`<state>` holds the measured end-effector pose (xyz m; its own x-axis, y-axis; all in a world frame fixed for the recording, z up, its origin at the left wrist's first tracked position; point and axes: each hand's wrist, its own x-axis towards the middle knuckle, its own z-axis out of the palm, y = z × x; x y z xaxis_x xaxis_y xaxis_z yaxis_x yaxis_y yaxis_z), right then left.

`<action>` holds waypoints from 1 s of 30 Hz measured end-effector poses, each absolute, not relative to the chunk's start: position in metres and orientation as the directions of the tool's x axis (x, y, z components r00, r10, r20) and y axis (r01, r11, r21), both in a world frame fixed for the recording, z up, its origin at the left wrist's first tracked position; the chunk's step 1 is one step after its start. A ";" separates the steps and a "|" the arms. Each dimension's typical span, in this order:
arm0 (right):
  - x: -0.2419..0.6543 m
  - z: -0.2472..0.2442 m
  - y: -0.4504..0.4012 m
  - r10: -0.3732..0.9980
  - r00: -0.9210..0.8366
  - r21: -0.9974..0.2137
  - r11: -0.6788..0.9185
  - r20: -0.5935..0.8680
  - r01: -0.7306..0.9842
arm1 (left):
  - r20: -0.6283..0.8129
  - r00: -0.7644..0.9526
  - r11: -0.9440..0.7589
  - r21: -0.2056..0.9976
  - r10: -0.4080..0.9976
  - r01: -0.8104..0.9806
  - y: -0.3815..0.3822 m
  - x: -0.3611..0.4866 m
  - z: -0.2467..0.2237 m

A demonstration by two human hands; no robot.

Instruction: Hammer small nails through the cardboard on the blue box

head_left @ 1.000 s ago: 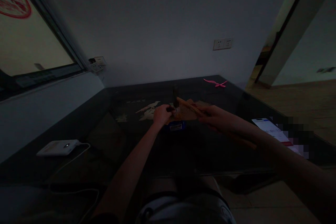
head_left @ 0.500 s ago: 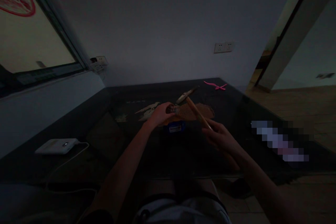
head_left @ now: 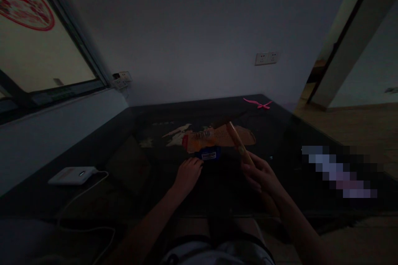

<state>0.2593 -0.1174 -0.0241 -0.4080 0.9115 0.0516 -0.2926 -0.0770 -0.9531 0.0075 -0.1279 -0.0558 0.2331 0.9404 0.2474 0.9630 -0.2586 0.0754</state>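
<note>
My right hand (head_left: 259, 173) is wrapped round the wooden handle of a hammer (head_left: 236, 140), whose dark head is raised over an orange-brown shoe (head_left: 222, 136). The shoe lies lengthwise on the dark table, with dark marks like laces and a red patch at its left end. A small blue object with a pale label (head_left: 209, 155) sits just in front of the shoe. My left hand (head_left: 188, 172) rests at the left of the blue object, fingers bent near its edge; whether it grips anything is too dark to tell.
A white power bank (head_left: 72, 175) with a white cable lies at the left of the table (head_left: 217, 198). Pink scissors-like strips (head_left: 260, 104) lie at the back right. A blurred pale item (head_left: 337, 172) is at the right edge. A wall stands behind.
My left hand has left the shoe and come down toward me, beside the blue object. The hammer head has shifted slightly right and down in view. The whole view has moved a little.
</note>
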 end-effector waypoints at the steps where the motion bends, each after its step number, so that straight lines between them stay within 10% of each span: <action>1: 0.260 -0.024 -0.118 0.913 -0.406 -0.955 -0.077 0.049 -0.288 | 0.218 0.221 -0.240 0.064 0.951 0.969 -0.125 0.007 -0.058; 14: 0.262 -0.033 -0.115 0.906 -0.416 -0.963 -0.032 0.085 -0.267 | 0.039 0.224 -0.221 -0.075 0.974 0.972 -0.121 0.020 -0.046; 20: 0.261 -0.033 -0.115 0.911 -0.407 -0.960 -0.050 0.070 -0.276 | 0.063 0.230 -0.236 0.125 0.971 0.964 -0.146 0.025 -0.024; 30: 0.261 -0.037 -0.112 0.922 -0.380 -0.967 -0.031 0.069 -0.252 | 0.581 0.118 -0.502 0.561 0.805 0.658 -0.094 0.012 0.034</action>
<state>0.2611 -0.1115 -0.0367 -0.3800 0.9224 0.0694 -0.2524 -0.0312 -0.9671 0.0120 -0.0936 0.0336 0.1176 0.8051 0.5813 0.6582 -0.5015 0.5615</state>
